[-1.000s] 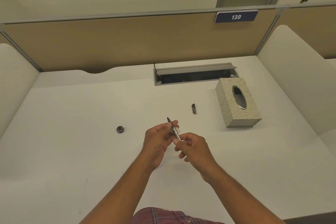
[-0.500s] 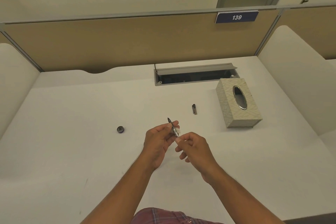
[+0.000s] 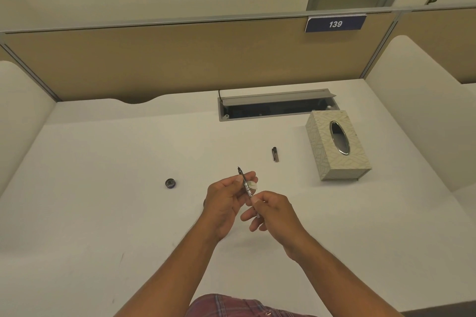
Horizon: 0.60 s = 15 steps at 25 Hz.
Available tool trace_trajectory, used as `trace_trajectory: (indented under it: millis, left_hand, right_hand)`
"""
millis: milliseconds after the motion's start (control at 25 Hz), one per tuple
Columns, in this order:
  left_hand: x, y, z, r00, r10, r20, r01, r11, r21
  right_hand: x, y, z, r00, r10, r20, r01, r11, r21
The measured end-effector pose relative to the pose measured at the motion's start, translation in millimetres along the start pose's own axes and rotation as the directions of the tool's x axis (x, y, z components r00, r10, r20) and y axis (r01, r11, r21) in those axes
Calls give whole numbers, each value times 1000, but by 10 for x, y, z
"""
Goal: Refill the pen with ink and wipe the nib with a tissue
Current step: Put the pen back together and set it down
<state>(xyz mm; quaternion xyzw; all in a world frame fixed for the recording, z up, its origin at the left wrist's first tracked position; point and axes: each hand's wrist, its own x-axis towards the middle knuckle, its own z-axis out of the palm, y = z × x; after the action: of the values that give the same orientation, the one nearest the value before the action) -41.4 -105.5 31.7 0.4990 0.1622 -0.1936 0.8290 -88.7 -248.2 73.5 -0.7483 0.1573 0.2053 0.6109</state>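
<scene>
Both hands hold a thin dark pen above the middle of the white desk, its nib pointing up and away. My left hand pinches the front part, with a bit of white tissue showing behind the fingers. My right hand grips the pen's rear end between thumb and fingertips. The pen's dark cap lies on the desk further back to the right. A small round dark lid lies to the left. A patterned tissue box stands at the right.
An open cable tray is set into the desk at the back. A beige partition closes the rear, and white side panels stand left and right. A "139" sign hangs on the partition's top rail.
The hands stay in nearly the same place. My right fingers have shifted slightly on the pen's rear end. Nothing on the desk has moved.
</scene>
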Motion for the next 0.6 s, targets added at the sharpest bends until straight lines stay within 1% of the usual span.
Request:
trace_trajectory:
  millis: [80, 200, 320, 440, 600]
  left_hand:
    - [4, -7, 2, 1000, 5, -19, -5, 1000, 4]
    - [5, -9, 11, 999, 17, -49, -17, 1000, 9]
    - [2, -11, 24, 999, 20, -47, -20, 1000, 0]
    - [-2, -8, 25, 999, 22, -32, -22, 1000, 11]
    - [-4, -10, 10, 1000, 0, 7, 0, 1000, 24]
  right_hand:
    - [1, 10, 0, 1000, -6, -14, 6, 1000, 5]
    - [13, 29, 2, 997, -28, -79, 27, 999, -19]
    - [49, 41, 1, 993, -31, -118, 26, 999, -47]
    - [66, 54, 0, 994, -32, -100, 26, 998, -65]
    - [55, 53, -17, 1000, -3, -13, 3, 1000, -3]
